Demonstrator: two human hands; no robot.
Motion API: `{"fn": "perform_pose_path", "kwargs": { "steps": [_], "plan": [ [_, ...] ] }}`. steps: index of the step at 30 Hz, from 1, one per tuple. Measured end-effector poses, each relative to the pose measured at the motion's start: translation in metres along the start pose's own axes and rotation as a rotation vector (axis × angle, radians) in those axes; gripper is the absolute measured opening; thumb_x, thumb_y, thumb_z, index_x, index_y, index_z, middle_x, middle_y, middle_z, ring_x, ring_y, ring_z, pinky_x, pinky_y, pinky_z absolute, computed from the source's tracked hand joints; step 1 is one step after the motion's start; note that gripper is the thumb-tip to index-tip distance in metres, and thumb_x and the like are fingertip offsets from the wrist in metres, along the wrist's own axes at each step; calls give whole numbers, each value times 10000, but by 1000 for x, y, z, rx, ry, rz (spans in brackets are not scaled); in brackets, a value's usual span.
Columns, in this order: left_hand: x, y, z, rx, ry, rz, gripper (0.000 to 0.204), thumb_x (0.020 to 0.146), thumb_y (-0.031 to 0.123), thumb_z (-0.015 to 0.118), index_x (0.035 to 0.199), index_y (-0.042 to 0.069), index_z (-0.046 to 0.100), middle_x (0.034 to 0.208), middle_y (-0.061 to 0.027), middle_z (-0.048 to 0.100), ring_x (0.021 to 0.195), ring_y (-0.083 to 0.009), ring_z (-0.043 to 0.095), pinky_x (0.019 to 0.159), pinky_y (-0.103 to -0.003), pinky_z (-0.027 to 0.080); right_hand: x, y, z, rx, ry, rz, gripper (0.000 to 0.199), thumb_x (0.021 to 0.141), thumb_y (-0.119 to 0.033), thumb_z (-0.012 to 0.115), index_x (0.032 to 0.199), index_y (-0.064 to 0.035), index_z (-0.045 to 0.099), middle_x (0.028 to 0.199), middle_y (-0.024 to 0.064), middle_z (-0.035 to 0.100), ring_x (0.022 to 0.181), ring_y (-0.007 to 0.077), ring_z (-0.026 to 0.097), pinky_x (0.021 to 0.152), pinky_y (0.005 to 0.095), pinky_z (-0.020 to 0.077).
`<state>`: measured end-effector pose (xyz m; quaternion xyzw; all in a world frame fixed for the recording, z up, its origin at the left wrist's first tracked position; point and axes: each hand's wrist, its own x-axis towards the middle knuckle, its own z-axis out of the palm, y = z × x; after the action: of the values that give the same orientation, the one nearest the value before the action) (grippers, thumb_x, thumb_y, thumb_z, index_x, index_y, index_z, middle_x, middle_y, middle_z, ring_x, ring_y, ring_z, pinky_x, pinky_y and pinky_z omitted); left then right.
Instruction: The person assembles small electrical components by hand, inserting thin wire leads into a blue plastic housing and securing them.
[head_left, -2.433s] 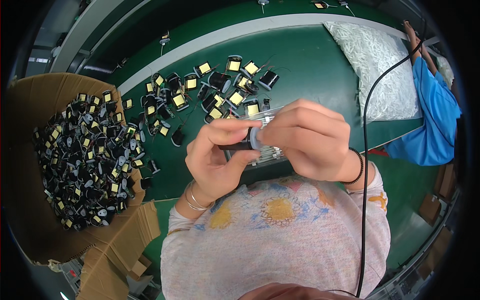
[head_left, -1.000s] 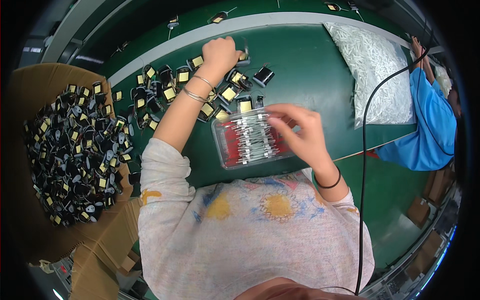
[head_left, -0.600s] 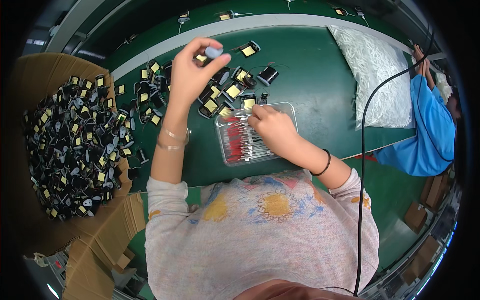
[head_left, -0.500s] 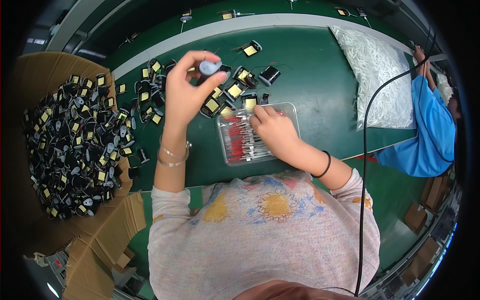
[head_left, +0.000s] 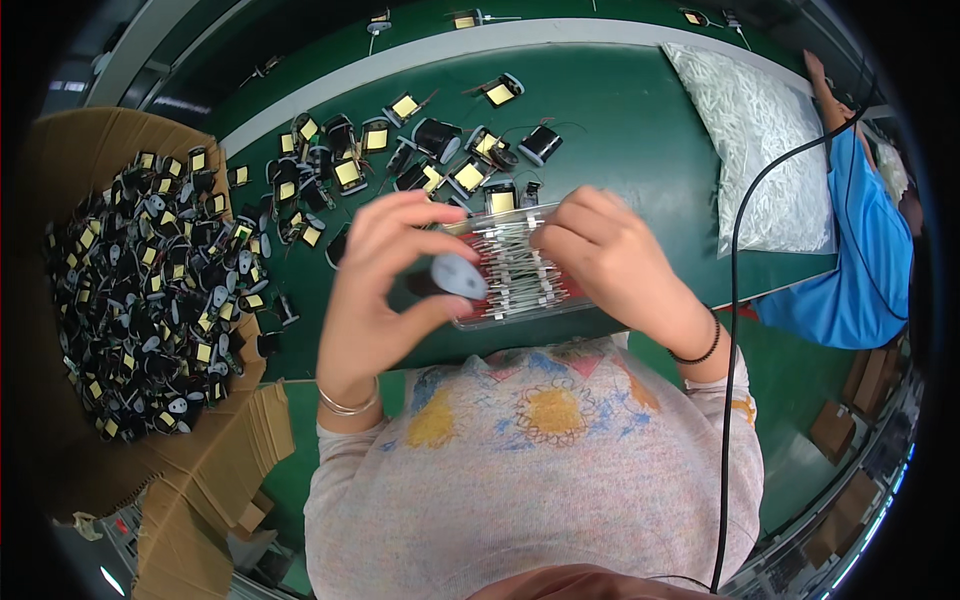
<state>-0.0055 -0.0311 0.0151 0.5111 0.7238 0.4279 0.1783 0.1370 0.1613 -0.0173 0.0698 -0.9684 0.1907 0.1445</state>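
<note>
My left hand [head_left: 375,275] has its thumb and fingers closed round a black part with a grey oval end cap [head_left: 460,277], slightly smeared by motion. It is just left of a clear plastic box [head_left: 500,321] full of thin silvery leaded pieces [head_left: 515,265] with white middles and some red ends. Over the box's right side, my right hand [head_left: 610,250] has its thumb and fingertips pinched together. What they grip, if anything, is hidden. Beyond the box lie several black parts with grey ends and yellow patches [head_left: 467,178].
At left, a cardboard box [head_left: 120,125] is heaped with similar black parts [head_left: 150,290]. A clear bag of white pieces [head_left: 760,150] lies on the green table at right. A black cable [head_left: 735,300] hangs in front, and a person in blue [head_left: 860,250] is at far right.
My left hand has come down and toward me with the black part, turning its grey end toward the box. My right hand has shifted right over the box.
</note>
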Motion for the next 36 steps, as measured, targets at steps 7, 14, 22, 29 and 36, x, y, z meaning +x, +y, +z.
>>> {"fn": "perform_pose_path", "kwargs": {
  "steps": [7,14,22,29,36],
  "plan": [
    [4,7,25,-188,-113,-27,320,591,158,778,882,93,659,1028,-25,605,1147,-275,453,964,-399,343,8,-13,-42,140,197,3,239,559,-26,626,798,-35,637,778,48,557,753,224,532,629,307,453],
    [7,5,28,-500,-133,-30,324,572,125,784,875,69,683,936,-57,609,1049,-255,513,932,-369,361,10,-8,-45,393,272,27,268,609,-65,689,870,-32,645,880,54,608,786,205,570,637,279,459],
    [10,6,31,-748,-196,-48,362,550,66,787,896,30,685,942,-68,610,1034,-235,515,917,-345,369,5,-15,-25,1479,360,363,179,683,15,720,851,3,663,855,104,664,755,154,637,611,239,485],
    [7,8,32,-812,-135,-81,354,564,42,780,902,18,678,944,-77,617,1040,-237,526,909,-342,393,0,-1,-23,924,390,15,230,686,87,697,905,49,638,887,136,650,775,173,637,654,248,512],
    [3,10,46,-555,124,-13,385,616,12,766,975,35,632,988,-103,666,1019,-242,611,934,-371,413,-11,-24,-38,1056,745,207,236,718,95,679,940,107,598,868,216,650,771,229,659,686,299,543]
  ]
}}
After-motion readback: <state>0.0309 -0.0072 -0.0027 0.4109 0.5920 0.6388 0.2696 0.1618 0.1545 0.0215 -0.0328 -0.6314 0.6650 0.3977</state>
